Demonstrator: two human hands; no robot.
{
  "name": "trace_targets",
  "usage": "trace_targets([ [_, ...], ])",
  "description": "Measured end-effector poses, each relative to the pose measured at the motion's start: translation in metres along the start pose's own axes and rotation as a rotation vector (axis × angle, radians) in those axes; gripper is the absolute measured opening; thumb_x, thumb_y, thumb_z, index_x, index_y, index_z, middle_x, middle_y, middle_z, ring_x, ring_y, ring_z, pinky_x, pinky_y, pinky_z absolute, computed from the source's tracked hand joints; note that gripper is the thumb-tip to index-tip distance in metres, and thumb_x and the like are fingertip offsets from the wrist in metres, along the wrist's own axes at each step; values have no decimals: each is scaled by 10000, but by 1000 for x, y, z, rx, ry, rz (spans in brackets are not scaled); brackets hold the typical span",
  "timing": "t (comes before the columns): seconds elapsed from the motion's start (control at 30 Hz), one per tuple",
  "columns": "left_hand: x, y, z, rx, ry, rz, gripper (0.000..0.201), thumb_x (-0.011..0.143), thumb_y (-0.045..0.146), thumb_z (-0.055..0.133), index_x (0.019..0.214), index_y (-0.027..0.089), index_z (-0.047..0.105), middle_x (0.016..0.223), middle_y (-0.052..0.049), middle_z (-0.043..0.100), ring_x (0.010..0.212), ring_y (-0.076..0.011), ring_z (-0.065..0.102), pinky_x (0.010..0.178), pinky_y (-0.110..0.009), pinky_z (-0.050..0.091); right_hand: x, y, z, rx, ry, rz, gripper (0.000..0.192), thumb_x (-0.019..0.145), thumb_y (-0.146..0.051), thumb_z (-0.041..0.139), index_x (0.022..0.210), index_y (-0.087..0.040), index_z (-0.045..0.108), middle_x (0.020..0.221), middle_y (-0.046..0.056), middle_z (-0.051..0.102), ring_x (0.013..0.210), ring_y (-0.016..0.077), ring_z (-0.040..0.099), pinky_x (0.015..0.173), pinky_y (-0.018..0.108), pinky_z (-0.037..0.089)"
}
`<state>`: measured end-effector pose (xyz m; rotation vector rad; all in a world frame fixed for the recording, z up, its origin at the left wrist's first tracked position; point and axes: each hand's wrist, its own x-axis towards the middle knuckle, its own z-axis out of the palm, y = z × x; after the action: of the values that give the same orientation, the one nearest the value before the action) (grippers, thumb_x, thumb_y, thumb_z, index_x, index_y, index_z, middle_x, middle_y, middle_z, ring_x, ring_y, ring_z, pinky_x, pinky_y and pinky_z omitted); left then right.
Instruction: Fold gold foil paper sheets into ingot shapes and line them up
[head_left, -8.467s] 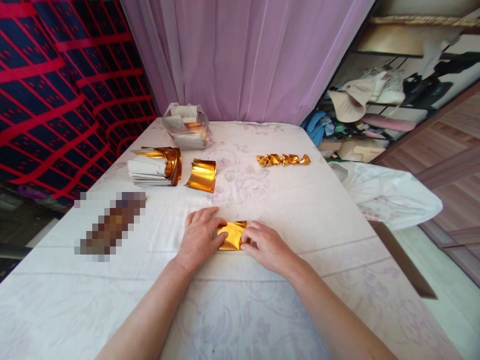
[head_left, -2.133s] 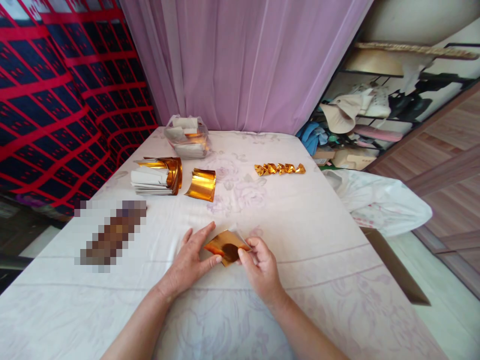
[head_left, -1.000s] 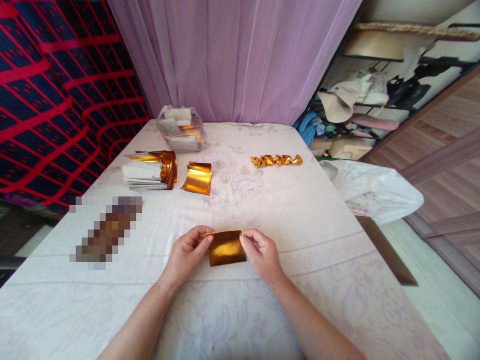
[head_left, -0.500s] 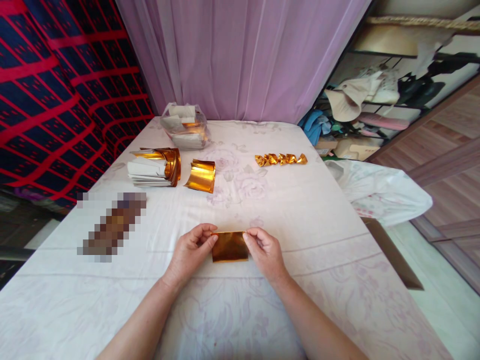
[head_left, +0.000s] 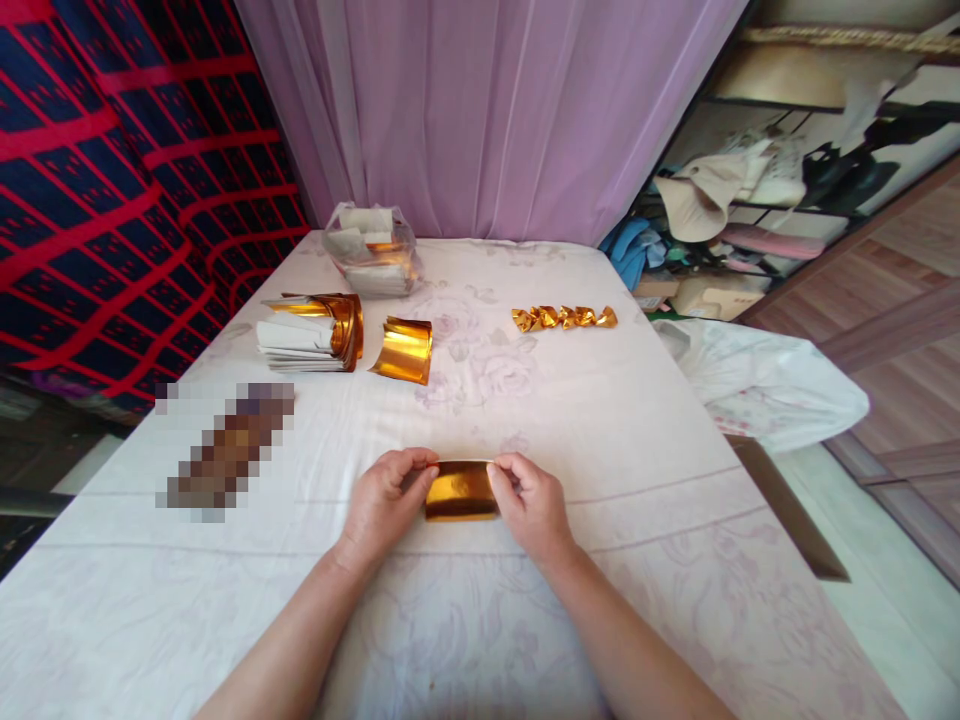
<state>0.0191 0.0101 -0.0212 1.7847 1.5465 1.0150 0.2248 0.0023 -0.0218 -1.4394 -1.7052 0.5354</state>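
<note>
while both hands pinch its ends, the gold foil sheet (head_left: 460, 491) gleams, shiny and folded flat.

Tabletop (head_left: 637, 420) under a pale floral cloth carries a paper stack (head_left: 307, 335), curled foil (head_left: 403, 350), bag (head_left: 371, 250) upper left, twisted foils (head_left: 564, 318) upper centre.

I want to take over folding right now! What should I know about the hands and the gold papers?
Left hand and right hand each pinch one end of a gold foil sheet low over the tablecloth.
Done: a row of folded gold pieces lies far right.
Left: one loose curled sheet, a foil stack and a clear bag of more, far left.
</note>
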Motion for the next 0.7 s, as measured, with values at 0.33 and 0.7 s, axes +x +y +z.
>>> trace_targets([
  [0.33, 9, 6, 1, 441, -57, 210, 138, 853, 200, 605, 933, 222, 716, 828, -32, 730, 809, -220, 639, 794, -378, 472, 10, 6, 4, -452, -5, -214, 185, 878, -196, 549, 706, -204, 618, 732, 31, 620, 762, 193, 546, 718, 297, 379],
  [0.7, 8, 12, -1, 530, -119, 224, 179, 849, 203, 612, 940, 281, 745, 1182, -65, 641, 1094, -278, 566, 933, -456, 432, 9, 7, 4, -449, -39, -115, 65, 845, -191, 571, 855, -210, 632, 836, 43, 645, 836, 218, 569, 770, 324, 413],
])
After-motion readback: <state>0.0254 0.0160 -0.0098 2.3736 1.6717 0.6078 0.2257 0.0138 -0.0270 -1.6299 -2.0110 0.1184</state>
